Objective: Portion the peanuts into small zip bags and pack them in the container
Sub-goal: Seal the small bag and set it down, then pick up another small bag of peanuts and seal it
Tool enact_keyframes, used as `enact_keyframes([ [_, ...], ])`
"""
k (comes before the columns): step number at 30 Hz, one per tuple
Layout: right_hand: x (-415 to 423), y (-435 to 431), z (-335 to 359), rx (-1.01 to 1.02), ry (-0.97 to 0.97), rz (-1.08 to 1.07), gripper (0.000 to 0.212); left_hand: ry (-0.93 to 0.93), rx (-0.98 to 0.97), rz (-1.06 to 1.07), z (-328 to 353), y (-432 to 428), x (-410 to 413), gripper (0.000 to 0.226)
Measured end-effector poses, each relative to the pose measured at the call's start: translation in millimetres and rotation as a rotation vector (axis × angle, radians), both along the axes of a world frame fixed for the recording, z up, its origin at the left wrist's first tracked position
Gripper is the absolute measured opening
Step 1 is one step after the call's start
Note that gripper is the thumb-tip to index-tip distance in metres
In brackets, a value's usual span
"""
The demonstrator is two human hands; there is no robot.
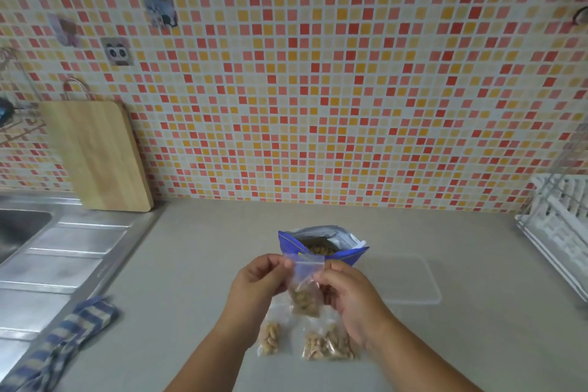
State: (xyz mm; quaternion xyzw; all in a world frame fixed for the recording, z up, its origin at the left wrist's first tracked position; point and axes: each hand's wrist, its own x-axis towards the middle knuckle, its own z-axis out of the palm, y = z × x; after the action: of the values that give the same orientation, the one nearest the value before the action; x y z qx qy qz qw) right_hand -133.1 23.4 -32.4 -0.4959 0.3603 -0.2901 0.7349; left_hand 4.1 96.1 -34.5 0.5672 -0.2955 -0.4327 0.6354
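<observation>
A: What takes up most of the frame?
B: A wall [318, 73] of red, orange and cream tiles fills the upper two thirds. Below it lies the grey desk [191, 264], with a steel sink [63, 248] at left.

A: And round the edges?
B: A wooden board [95, 156] leans on the wall at left. A white rack [556, 226] sits at the right edge. A blue checked cloth [63, 337] lies at lower left.

A: The task's things?
B: A clear container [404, 280] lies on the desk right of centre. Just left of it a blue pouch [350, 256] stands open, peanuts [321, 249] showing inside.

A: The hands?
B: Both are at lower centre, below the pouch. The left hand [257, 280] pinches the top left corner of a small clear bag [307, 289]. The right hand [346, 289] pinches its top right edge. The bag hangs between them, with peanuts in its lower half. Below it, a second bag [269, 339] and a third bag [327, 344], both holding peanuts, lie near each other on the desk.
</observation>
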Motion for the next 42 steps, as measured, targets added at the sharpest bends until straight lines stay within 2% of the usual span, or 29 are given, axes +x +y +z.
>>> enact_keyframes([
  [3,-4.5,1.5,13.4,-0.198,0.049,-0.004,0.005,-0.087,-0.037,0.044,14.2,0.5,-4.0,0.011],
  [7,-7.2,0.8,27.8,-0.561,0.251,-0.058,0.014,-0.216,-0.052,0.028,29.4,2.5,-14.5,0.010],
  [14,-12.8,1.0,38.7,-0.929,0.509,0.025,0.011,-0.316,-0.051,0.073,32.2,4.2,-23.4,0.015],
  [17,-13.9,-0.5,35.5,-1.030,0.559,0.046,0.015,-0.325,-0.064,0.101,32.7,5.9,-29.0,0.016],
  [21,-14.9,-8.0,35.9,-1.071,0.600,0.028,0.017,-0.236,-0.081,0.195,34.8,4.4,-31.9,0.016],
  [26,-18.3,-12.0,33.3,-0.995,0.621,0.029,0.017,-0.148,0.010,0.219,26.5,3.0,-25.2,0.010],
  [29,-17.2,-13.9,23.5,-0.867,0.634,0.054,0.018,-0.131,0.098,0.170,13.0,1.2,-21.9,0.009],
  [31,-19.1,-16.6,9.6,-0.711,0.655,0.105,0.017,-0.132,0.188,0.148,-2.3,0.6,-19.4,0.010],
  [33,-19.3,-18.5,-11.9,-0.606,0.798,0.184,0.025,-0.143,0.287,0.167,-22.8,0.6,-14.0,0.011],
  [37,-10.0,-12.4,-50.7,-0.662,1.222,0.245,0.030,-0.220,0.458,0.255,-64.6,0.2,-3.9,0.012],
  [39,-4.9,-11.4,-61.4,-0.670,1.313,0.214,0.042,-0.250,0.491,0.272,-74.4,-1.3,-2.9,0.014],
  [42,1.5,-14.1,-71.5,-0.612,1.327,0.185,0.043,-0.362,0.513,0.236,-84.6,-7.2,-2.7,0.017],
])
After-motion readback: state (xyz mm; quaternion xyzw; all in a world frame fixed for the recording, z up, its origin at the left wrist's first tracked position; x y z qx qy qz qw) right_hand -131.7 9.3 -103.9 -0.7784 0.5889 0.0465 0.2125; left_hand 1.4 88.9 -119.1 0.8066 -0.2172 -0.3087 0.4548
